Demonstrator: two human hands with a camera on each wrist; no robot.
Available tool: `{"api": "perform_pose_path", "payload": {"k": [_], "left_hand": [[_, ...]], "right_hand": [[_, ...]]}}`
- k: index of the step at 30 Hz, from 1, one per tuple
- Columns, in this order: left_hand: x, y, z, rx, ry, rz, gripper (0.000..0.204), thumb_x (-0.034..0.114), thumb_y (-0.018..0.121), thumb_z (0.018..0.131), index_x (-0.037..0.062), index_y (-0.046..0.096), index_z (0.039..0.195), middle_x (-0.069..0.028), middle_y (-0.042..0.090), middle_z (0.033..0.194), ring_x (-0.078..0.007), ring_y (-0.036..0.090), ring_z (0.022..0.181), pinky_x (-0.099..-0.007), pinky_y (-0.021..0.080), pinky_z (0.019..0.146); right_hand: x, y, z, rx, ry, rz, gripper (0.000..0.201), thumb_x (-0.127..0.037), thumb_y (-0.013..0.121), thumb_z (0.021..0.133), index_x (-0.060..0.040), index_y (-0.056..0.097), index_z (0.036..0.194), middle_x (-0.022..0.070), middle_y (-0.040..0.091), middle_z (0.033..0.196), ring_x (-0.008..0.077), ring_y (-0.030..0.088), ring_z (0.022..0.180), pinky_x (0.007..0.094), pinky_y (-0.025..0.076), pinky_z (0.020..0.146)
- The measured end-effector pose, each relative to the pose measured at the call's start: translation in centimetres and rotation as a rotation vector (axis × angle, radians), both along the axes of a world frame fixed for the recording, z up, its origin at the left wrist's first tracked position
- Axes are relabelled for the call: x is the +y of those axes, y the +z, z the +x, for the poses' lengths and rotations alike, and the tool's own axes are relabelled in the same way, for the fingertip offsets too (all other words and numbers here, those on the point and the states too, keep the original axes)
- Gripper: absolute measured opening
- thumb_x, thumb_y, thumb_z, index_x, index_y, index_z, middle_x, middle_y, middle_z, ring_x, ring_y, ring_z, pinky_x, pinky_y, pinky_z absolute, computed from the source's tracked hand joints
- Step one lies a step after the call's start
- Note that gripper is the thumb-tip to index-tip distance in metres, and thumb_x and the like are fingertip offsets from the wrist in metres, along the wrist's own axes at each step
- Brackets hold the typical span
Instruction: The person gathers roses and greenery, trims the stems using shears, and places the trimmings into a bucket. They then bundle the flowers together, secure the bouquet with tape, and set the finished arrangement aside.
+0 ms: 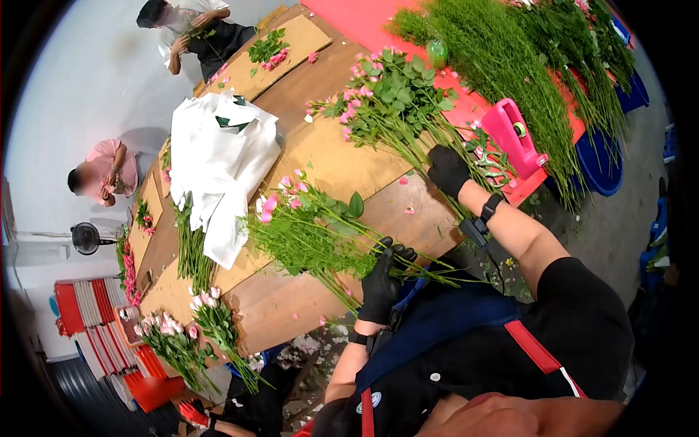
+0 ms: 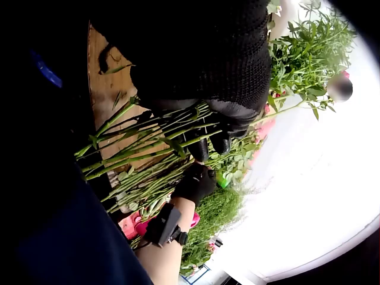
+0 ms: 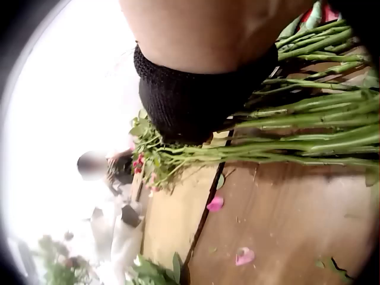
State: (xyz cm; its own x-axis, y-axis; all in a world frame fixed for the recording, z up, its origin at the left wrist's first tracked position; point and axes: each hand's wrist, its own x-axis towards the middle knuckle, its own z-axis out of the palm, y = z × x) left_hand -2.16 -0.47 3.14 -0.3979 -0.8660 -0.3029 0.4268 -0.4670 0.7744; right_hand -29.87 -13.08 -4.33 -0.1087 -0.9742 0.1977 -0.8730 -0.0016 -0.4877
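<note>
My left hand (image 1: pixel 382 284), in a black glove, grips a mixed bunch of pink roses (image 1: pixel 295 197) and feathery greenery (image 1: pixel 291 244) by the stems. In the left wrist view its gloved fingers (image 2: pixel 222 141) curl round the green stems (image 2: pixel 148 145), whose cut ends point toward my apron. My right hand (image 1: pixel 448 169), also black-gloved, is curled at the stems of a large pile of pink roses (image 1: pixel 393 91). From the right wrist view, the back of that glove covers the fingers, with long rose stems (image 3: pixel 314 142) running past below it.
White wrapping (image 1: pixel 218 146) lies on the wooden table (image 1: pixel 291 309). A pink plastic holder (image 1: pixel 510 138) stands right of the rose pile, beside long greenery (image 1: pixel 502 73). Pale roses (image 1: pixel 167 328) lie near left. Two people work across the table; a red-gloved hand (image 1: pixel 193 413) shows below.
</note>
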Motion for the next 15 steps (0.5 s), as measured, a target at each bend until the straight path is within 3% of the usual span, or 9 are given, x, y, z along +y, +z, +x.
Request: {"api": "perform_pose_path", "payload": {"k": [2, 5, 9, 11, 13, 15], "left_hand": [[0.0, 1.3, 0.0, -0.418, -0.108, -0.352, 0.033, 0.012, 0.039, 0.102, -0.0023, 0.041, 0.132, -0.0130, 0.059, 0.112, -0.0268, 0.061, 0.107, -0.0388, 0.049, 0.095], [0.1, -0.5, 0.1, 0.000, 0.022, -0.010, 0.034, 0.005, 0.040, 0.100, -0.0016, 0.040, 0.133, -0.0131, 0.059, 0.115, -0.0269, 0.061, 0.107, -0.0388, 0.051, 0.093], [0.0, -0.9, 0.3, -0.261, -0.013, -0.283, 0.038, -0.004, 0.044, 0.095, -0.0012, 0.042, 0.134, -0.0132, 0.062, 0.116, -0.0250, 0.064, 0.105, -0.0359, 0.052, 0.091], [0.0, -1.0, 0.8, -0.515, -0.067, -0.509, 0.041, -0.007, 0.046, 0.093, -0.0013, 0.043, 0.133, -0.0133, 0.063, 0.116, -0.0239, 0.065, 0.103, -0.0344, 0.052, 0.091], [0.5, -2.7, 2.1, -0.727, -0.133, -0.587, 0.035, 0.005, 0.043, 0.098, -0.0015, 0.043, 0.132, -0.0121, 0.061, 0.112, -0.0258, 0.063, 0.106, -0.0400, 0.051, 0.093], [0.6, -2.8, 2.5, -0.725, -0.131, -0.549, 0.034, 0.011, 0.043, 0.100, -0.0010, 0.043, 0.132, -0.0116, 0.060, 0.109, -0.0276, 0.061, 0.107, -0.0429, 0.051, 0.095]], "right_hand": [[0.6, 0.3, 1.4, 0.116, 0.094, 0.081, 0.017, -0.021, 0.064, 0.076, -0.0064, 0.060, 0.083, 0.0156, 0.058, 0.088, 0.0349, 0.059, 0.085, 0.0443, 0.047, 0.076], [1.8, -0.6, 2.8, 0.271, 0.233, 0.076, 0.019, -0.020, 0.064, 0.073, -0.0086, 0.063, 0.087, 0.0126, 0.057, 0.092, 0.0302, 0.059, 0.088, 0.0437, 0.048, 0.075], [1.0, 1.5, 2.9, 0.233, 0.380, 0.243, 0.023, -0.022, 0.065, 0.071, -0.0071, 0.063, 0.089, 0.0143, 0.061, 0.089, 0.0310, 0.060, 0.086, 0.0438, 0.048, 0.074], [-0.6, 2.0, 0.4, -0.018, 0.196, -0.017, 0.022, -0.020, 0.063, 0.073, -0.0054, 0.064, 0.090, 0.0161, 0.062, 0.084, 0.0332, 0.061, 0.083, 0.0433, 0.048, 0.075], [-3.7, -0.3, -4.6, 0.007, -0.076, -0.181, 0.018, -0.019, 0.060, 0.076, -0.0048, 0.064, 0.087, 0.0172, 0.062, 0.082, 0.0354, 0.061, 0.083, 0.0438, 0.048, 0.078], [-4.9, 1.1, -7.8, 0.033, -0.287, -0.139, 0.019, -0.020, 0.056, 0.078, -0.0040, 0.063, 0.085, 0.0177, 0.064, 0.086, 0.0362, 0.061, 0.086, 0.0450, 0.048, 0.080]]}}
